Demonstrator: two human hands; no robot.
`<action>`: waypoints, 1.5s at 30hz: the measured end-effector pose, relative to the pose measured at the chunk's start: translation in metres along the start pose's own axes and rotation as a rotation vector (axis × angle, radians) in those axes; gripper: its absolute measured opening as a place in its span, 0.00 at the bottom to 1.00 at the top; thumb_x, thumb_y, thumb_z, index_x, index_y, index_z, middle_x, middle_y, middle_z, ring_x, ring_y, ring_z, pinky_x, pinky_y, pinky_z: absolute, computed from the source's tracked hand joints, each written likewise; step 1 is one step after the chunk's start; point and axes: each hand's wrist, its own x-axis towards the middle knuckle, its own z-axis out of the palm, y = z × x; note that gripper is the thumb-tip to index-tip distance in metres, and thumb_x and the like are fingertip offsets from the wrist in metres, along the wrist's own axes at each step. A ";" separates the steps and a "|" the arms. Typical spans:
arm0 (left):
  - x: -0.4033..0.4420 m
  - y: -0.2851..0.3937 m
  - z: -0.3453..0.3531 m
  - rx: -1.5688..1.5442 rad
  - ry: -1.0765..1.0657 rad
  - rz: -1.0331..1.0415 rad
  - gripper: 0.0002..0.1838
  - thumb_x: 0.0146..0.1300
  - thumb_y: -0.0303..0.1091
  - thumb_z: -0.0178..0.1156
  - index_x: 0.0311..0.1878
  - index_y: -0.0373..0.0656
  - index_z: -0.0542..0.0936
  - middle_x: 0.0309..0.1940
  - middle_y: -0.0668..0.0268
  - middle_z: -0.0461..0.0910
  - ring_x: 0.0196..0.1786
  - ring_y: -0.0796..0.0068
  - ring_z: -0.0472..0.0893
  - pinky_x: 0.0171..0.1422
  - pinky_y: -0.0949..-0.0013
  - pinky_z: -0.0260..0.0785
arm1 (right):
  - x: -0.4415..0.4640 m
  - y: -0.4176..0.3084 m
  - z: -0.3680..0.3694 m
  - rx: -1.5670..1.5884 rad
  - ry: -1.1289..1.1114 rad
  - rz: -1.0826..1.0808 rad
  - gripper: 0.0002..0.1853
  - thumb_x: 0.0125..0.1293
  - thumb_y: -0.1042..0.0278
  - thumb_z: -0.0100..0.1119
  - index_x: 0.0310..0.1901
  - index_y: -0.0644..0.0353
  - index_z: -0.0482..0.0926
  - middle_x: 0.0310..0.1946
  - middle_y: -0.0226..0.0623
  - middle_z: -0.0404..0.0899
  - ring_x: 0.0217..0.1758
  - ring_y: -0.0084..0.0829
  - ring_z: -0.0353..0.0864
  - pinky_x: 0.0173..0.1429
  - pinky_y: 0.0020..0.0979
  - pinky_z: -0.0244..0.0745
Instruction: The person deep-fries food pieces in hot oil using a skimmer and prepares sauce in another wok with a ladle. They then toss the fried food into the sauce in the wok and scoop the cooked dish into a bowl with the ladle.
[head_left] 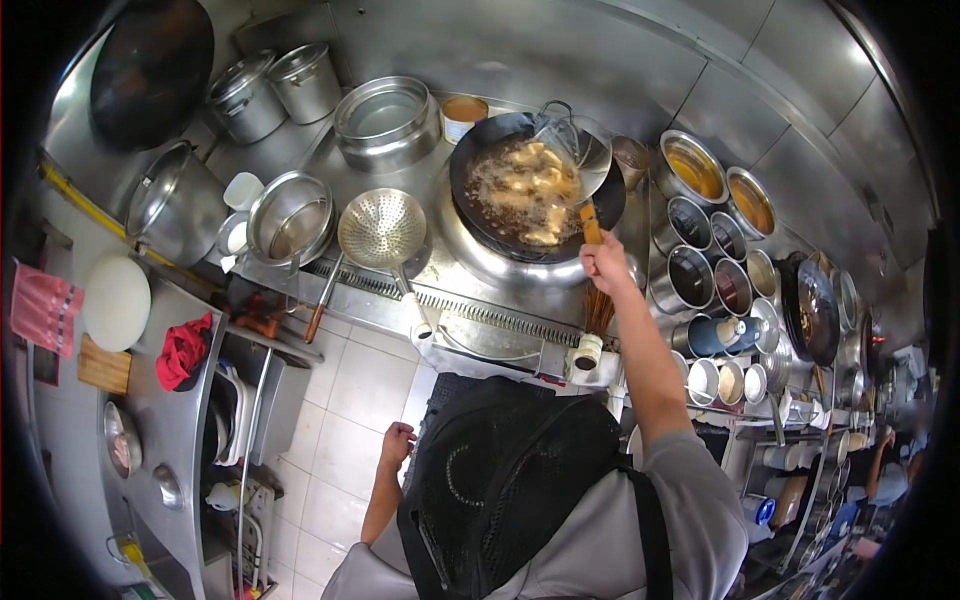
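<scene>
My right hand point(606, 262) is closed around the wooden handle of a metal ladle point(596, 165). The ladle's bowl is over the right side of a black wok point(468, 205) on the stove. Pale golden pieces of food point(538, 185) bubble in brown oil inside the wok; I cannot tell what they are. Low beside my body hangs my left hand point(398, 443), holding nothing, its fingers loosely bent and apart. A perforated metal strainer point(382, 230) rests on the stovetop left of the wok. Behind the ladle a wire handle point(557, 106) sticks up.
Right of the wok stand metal pots of orange liquid point(694, 172), dark sauce containers point(690, 277) and small white cups point(703, 381). A water pot point(385, 118) and a tin can point(463, 116) are behind. A steel side table point(165, 440) is at left. Another person point(890, 480) is far right.
</scene>
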 end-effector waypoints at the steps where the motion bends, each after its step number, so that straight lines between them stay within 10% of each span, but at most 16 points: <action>1: 0.004 -0.005 0.001 -0.024 0.003 0.013 0.10 0.62 0.21 0.42 0.43 0.37 0.73 0.27 0.60 0.77 0.19 0.77 0.71 0.20 0.72 0.63 | -0.002 0.000 0.012 0.046 -0.012 0.045 0.18 0.59 0.87 0.51 0.50 0.59 0.66 0.24 0.34 0.70 0.17 0.19 0.64 0.16 0.22 0.56; 12: 0.009 -0.015 -0.003 -0.025 -0.010 0.011 0.09 0.64 0.23 0.44 0.43 0.38 0.73 0.27 0.61 0.78 0.19 0.77 0.72 0.21 0.72 0.64 | -0.055 -0.007 0.047 -0.270 -0.023 -0.043 0.29 0.58 0.83 0.53 0.63 0.62 0.65 0.27 0.38 0.74 0.19 0.23 0.69 0.19 0.28 0.63; 17: 0.022 -0.022 -0.013 0.005 -0.037 0.010 0.09 0.64 0.23 0.43 0.43 0.38 0.73 0.27 0.61 0.78 0.19 0.77 0.73 0.21 0.72 0.65 | -0.078 0.001 0.044 -1.090 0.232 -0.600 0.30 0.59 0.78 0.54 0.66 0.60 0.67 0.42 0.55 0.82 0.41 0.49 0.84 0.44 0.40 0.78; 20: 0.029 -0.016 -0.018 -0.030 -0.042 -0.046 0.09 0.63 0.22 0.43 0.42 0.38 0.73 0.28 0.61 0.78 0.19 0.77 0.72 0.20 0.73 0.65 | -0.093 -0.006 0.048 -1.051 0.217 -0.535 0.29 0.58 0.78 0.54 0.65 0.60 0.68 0.50 0.58 0.78 0.55 0.55 0.77 0.58 0.43 0.72; 30: 0.043 -0.001 -0.033 -0.059 -0.068 -0.037 0.10 0.61 0.21 0.44 0.42 0.38 0.73 0.27 0.62 0.77 0.19 0.78 0.71 0.20 0.74 0.64 | -0.090 -0.027 0.008 -1.075 0.397 -0.841 0.30 0.57 0.83 0.53 0.65 0.60 0.68 0.51 0.61 0.77 0.54 0.58 0.76 0.58 0.46 0.73; 36: 0.036 0.003 -0.025 -0.058 -0.047 -0.048 0.09 0.61 0.21 0.44 0.42 0.39 0.73 0.28 0.62 0.77 0.19 0.78 0.71 0.21 0.74 0.64 | -0.064 -0.029 -0.031 -1.125 0.445 -0.625 0.31 0.58 0.81 0.55 0.66 0.56 0.65 0.51 0.60 0.77 0.57 0.60 0.74 0.60 0.48 0.71; 38: 0.032 -0.001 -0.021 -0.094 -0.028 -0.059 0.09 0.61 0.21 0.44 0.42 0.38 0.73 0.28 0.61 0.77 0.19 0.78 0.71 0.21 0.74 0.65 | -0.054 -0.007 -0.041 -0.977 0.438 -0.358 0.32 0.58 0.80 0.54 0.67 0.56 0.64 0.44 0.57 0.80 0.45 0.53 0.83 0.46 0.44 0.78; 40: 0.026 -0.002 -0.016 -0.087 -0.024 -0.059 0.09 0.61 0.21 0.44 0.42 0.38 0.73 0.28 0.61 0.77 0.19 0.77 0.71 0.21 0.74 0.65 | -0.075 0.001 -0.003 -0.414 0.270 -0.201 0.25 0.59 0.81 0.50 0.60 0.58 0.64 0.25 0.36 0.71 0.16 0.23 0.66 0.15 0.27 0.61; 45: 0.014 -0.003 -0.002 -0.029 -0.024 -0.025 0.10 0.62 0.22 0.43 0.43 0.37 0.73 0.28 0.61 0.78 0.19 0.77 0.72 0.23 0.73 0.67 | -0.061 0.020 0.049 0.002 0.103 0.001 0.22 0.58 0.86 0.48 0.54 0.61 0.60 0.24 0.34 0.67 0.16 0.24 0.64 0.15 0.28 0.57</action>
